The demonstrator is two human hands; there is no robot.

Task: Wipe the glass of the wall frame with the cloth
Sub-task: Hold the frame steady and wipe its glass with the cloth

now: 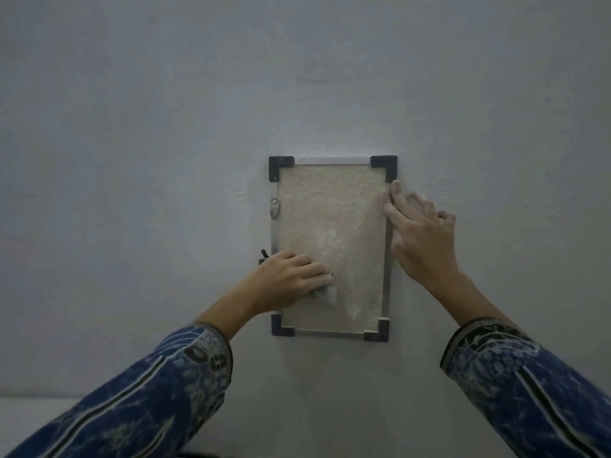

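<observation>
On the grey wall [132,127] hangs the wall frame [330,159], a metal-edged rectangle with dark corner pieces and a small clip [274,208] on its left rail. At the lower left of the glass [330,209] the left hand [291,279] has its fingers curled over the cloth [325,294], a pale bunch pressed to the pane with only a fold showing below the fingertips. A cloudy smear runs up the middle of the glass, so the wiping looks partly done at best. To do it well, I would bear on the cloth with even, moderate pressure and work in overlapping passes from this corner across and upward, taking care near the clip, where the cloth could snag. On the right, the right hand [420,236] has its fingers spread, two of them laid straight against the right rail, holding nothing. That bracing matters, since a hung frame may swing or lift off under a sideways push.
</observation>
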